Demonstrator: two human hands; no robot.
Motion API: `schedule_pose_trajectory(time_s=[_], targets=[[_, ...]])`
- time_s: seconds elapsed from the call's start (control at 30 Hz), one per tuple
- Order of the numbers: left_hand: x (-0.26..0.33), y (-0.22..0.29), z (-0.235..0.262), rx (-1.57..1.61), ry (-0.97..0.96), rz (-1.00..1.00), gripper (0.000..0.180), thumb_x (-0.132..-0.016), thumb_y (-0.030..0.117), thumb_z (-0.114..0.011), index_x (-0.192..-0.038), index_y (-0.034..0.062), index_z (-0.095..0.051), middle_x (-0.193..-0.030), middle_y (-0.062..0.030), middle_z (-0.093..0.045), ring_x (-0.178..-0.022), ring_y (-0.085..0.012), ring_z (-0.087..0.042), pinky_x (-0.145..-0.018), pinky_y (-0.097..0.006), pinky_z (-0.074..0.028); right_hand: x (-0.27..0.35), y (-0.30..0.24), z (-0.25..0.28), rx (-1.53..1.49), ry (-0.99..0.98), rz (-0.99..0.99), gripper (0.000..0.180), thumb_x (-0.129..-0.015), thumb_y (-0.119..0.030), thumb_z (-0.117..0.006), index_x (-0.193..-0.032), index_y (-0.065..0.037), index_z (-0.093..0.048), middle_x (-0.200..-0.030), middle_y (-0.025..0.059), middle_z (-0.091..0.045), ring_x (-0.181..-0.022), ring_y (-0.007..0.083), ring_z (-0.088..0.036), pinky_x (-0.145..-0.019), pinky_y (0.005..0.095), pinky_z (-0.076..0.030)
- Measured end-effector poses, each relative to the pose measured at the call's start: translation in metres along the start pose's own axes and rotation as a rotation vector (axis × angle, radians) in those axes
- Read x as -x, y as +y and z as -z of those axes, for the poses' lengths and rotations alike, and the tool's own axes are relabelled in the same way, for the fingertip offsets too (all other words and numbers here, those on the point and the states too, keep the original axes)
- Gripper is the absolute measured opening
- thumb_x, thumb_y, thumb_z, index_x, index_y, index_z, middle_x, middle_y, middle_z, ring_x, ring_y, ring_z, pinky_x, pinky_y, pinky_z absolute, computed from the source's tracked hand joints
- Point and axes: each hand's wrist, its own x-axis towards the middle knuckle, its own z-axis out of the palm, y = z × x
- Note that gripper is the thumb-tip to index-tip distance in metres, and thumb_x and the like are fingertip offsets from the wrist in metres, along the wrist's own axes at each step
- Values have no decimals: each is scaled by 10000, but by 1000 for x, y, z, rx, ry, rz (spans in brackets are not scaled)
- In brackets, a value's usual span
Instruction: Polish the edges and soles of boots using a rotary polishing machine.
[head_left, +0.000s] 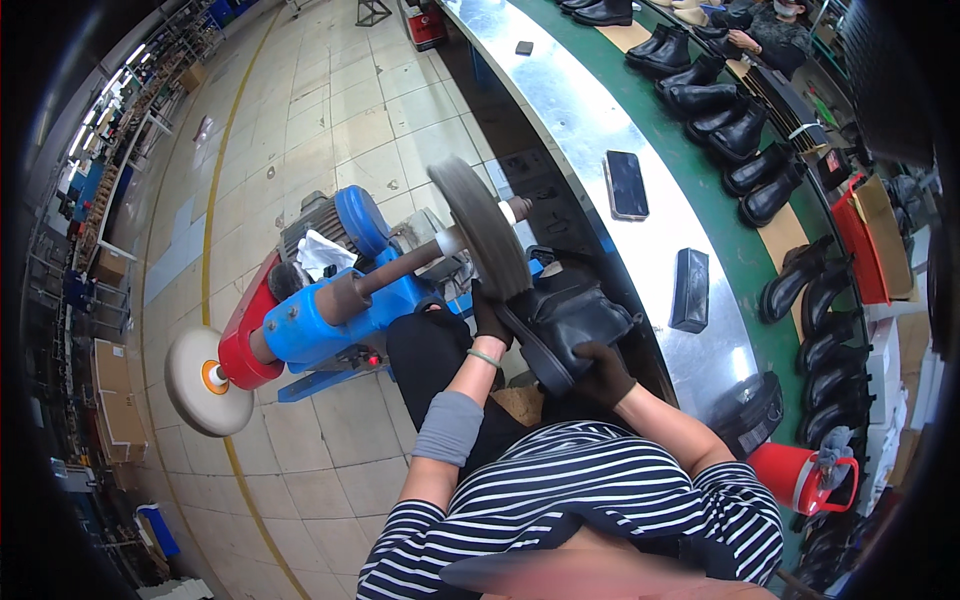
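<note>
A black leather boot (572, 318) is held between my two dark-gloved hands, its sole side turned toward my left. My left hand (489, 314) is closed on the boot at the sole side, close by the wheel; its fingers are partly hidden. At the near right end, my right hand (603, 376) grips the boot's upper. The dark brush-like wheel (482, 225) has a blurred rim, and its lower edge meets or nearly meets the boot; exact contact cannot be made out. Its shaft (405, 267) runs from a blue and red machine (300, 322).
A white buffing wheel (208, 380) sits at the machine's left end. On the metal bench (640, 255) lie a phone (627, 185) and a black case (690, 290). Black boots (715, 120) line a green belt (690, 170). A red mug (800, 477) stands near my right elbow. A person (775, 38) works far right.
</note>
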Motion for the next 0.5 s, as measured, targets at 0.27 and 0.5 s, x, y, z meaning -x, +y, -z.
schedule_pose_trajectory(time_s=[0.27, 0.5], targets=[[42, -13, -7, -109, -265, 127, 619, -953, 540, -372, -1338, 61, -446, -1269, -152, -550, -1152, -303, -540, -1029, -413, -403, 70, -14, -9, 665, 170, 18, 631, -719, -79, -733, -1296, -6, -488, -1163, 112, -589, -1069, 177, -557, -989, 365, -416], [7, 2, 46, 191, -583, 325, 641, -944, 542, -373, -1292, 19, -500, -1286, -144, -548, -1222, -304, -488, -1099, -429, -304, 58, -53, -65, 2053, -186, 452, 1038, -612, -279, -793, -1479, -212, -227, -1395, 282, -313, -1240, 449, -404, -1030, 471, -366]])
